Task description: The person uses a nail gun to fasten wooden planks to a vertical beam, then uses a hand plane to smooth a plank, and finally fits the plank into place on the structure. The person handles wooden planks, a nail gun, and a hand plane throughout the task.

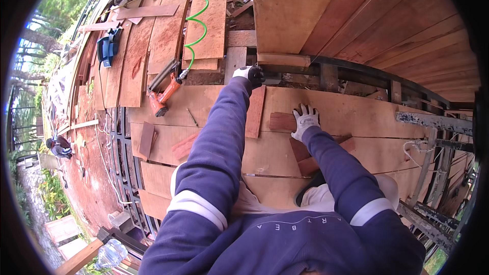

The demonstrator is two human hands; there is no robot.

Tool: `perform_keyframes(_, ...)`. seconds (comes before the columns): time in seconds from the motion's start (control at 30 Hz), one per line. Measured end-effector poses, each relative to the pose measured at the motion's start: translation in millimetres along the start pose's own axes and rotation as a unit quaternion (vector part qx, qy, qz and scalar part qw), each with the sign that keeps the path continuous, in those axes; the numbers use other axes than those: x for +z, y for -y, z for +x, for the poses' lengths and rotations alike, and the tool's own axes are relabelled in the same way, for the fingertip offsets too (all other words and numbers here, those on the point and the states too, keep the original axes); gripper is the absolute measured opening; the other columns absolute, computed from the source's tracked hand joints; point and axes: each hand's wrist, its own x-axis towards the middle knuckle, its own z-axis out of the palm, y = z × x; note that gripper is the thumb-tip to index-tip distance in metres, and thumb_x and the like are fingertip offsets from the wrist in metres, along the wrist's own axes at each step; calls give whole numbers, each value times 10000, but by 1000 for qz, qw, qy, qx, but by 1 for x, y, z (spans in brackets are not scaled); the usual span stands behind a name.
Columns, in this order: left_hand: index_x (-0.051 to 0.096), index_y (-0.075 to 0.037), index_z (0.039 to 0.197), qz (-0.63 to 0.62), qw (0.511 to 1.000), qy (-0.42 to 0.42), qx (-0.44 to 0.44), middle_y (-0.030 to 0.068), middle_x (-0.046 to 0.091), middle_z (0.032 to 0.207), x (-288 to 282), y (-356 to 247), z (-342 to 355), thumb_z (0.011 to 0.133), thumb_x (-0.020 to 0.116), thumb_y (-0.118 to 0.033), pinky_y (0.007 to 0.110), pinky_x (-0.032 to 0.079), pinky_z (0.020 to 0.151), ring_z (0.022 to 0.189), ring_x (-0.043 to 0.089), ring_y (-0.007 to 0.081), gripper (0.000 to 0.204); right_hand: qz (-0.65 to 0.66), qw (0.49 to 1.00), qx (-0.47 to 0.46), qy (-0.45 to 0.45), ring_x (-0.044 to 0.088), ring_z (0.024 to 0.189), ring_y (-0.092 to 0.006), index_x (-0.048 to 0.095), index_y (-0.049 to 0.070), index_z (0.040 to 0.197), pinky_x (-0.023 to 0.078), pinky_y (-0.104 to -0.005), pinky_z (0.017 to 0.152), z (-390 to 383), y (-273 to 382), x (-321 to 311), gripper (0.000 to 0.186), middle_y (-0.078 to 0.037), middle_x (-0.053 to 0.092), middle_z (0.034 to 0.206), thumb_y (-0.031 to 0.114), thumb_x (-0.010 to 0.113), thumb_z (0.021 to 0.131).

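Here, clear plastic bottle [111,253], contents unclear.

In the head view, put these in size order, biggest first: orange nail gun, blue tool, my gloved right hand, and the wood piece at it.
1. Orange nail gun
2. Right hand and blue tool: too alike to rank; the tool lies farther off
3. Wood piece: smallest visible area

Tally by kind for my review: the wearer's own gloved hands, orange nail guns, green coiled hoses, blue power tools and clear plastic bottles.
Wearer's gloved hands: 2 (left hand, right hand)
Orange nail gun: 1
Green coiled hose: 1
Blue power tool: 1
Clear plastic bottle: 1
Total: 6
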Motion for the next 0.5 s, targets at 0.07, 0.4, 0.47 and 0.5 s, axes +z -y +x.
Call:
perform_keyframes(0.07,654,-109,975,-214,964,-32,-157,47,670,829,16,-13,-9,912,645,-222,303,523,563,710,665,188,129,29,998,3,-47,292,1383,-357,407,155,1447,249,-572,1118,-4,0,5,866,-132,352,1485,548,697,733)
perform_keyframes(0.4,667,-49,910,-201,974,-60,-84,67,645,731,14,-19,-21,878,663,-116,286,496,481,563,627,192,74,196,963,145,-117,401,1335,-346,483,179,1393,341,-512,1082,35,15,-4,725,-112,451,1437,592,616,812)
perform_keyframes(0.47,665,-40,953,-121,987,-78,-71,85,656,747,18,-23,-20,880,662,-128,280,488,478,568,641,203,114,187,963,158,-110,396,1339,-344,473,182,1401,341,-510,1084,36,15,-2,726,-109,447,1442,585,616,815)
perform_keyframes(0.5,663,-48,976,-144,983,-76,-83,87,663,775,15,-19,-18,882,659,-133,278,491,490,597,652,207,126,190,963,158,-108,395,1341,-344,470,183,1403,341,-509,1084,36,16,-4,725,-109,446,1443,581,617,815)
